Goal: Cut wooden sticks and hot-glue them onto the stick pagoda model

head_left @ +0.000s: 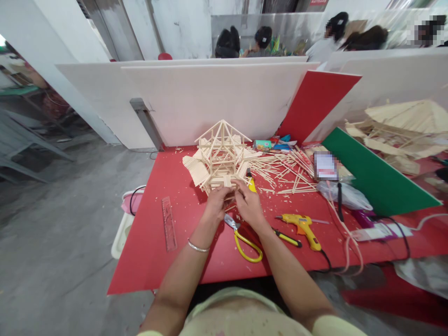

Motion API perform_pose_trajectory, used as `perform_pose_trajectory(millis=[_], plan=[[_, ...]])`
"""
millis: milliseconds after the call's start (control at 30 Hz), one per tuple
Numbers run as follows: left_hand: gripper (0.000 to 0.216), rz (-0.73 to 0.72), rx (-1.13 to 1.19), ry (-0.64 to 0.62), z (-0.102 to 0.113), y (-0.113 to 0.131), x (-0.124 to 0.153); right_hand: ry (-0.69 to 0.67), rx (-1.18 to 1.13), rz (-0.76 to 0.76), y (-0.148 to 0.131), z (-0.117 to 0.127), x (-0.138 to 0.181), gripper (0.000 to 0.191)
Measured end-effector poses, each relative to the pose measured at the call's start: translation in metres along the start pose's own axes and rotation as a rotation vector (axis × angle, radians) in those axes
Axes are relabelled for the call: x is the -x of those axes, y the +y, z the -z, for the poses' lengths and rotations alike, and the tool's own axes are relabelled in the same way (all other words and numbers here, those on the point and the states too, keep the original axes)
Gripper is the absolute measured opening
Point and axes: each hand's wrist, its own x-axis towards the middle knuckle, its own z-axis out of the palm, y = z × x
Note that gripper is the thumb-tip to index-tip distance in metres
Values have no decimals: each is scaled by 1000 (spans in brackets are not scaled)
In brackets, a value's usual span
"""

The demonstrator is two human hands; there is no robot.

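Observation:
A model pavilion of thin wooden sticks stands near the middle of the red table, with a peaked open frame on top and slatted panels at its sides. At its lower front edge, my left hand is closed, thumb and fingers pinched on the sticks. Close beside it, my right hand is also closed on the model's front. The fingertips nearly meet, and the exact piece between them is partly hidden. Scissors with yellow handles lie below my hands. A yellow-and-black utility knife rests right of my right forearm.
A yellow glue gun with a cord lies at the right. Loose sticks spread behind it, near a can and a plastic bag. A clear ruler lies left. A green board leans right; people sit behind white panels.

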Motion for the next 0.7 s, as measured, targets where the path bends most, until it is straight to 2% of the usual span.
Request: perform_pose_trajectory(millis=[200,433,567,700], plan=[[29,5,-14,-22,2,4,10,20,-27,19,3,2,7,42],[38,33,-13,14,20,-5,24,28,48,-13,16,31,44,31],[39,-88,-42,110,30,-24,25,0,69,-59,17,37,67,30],[34,-251,-135,152,37,-40,22,60,50,-60,23,23,80,31]])
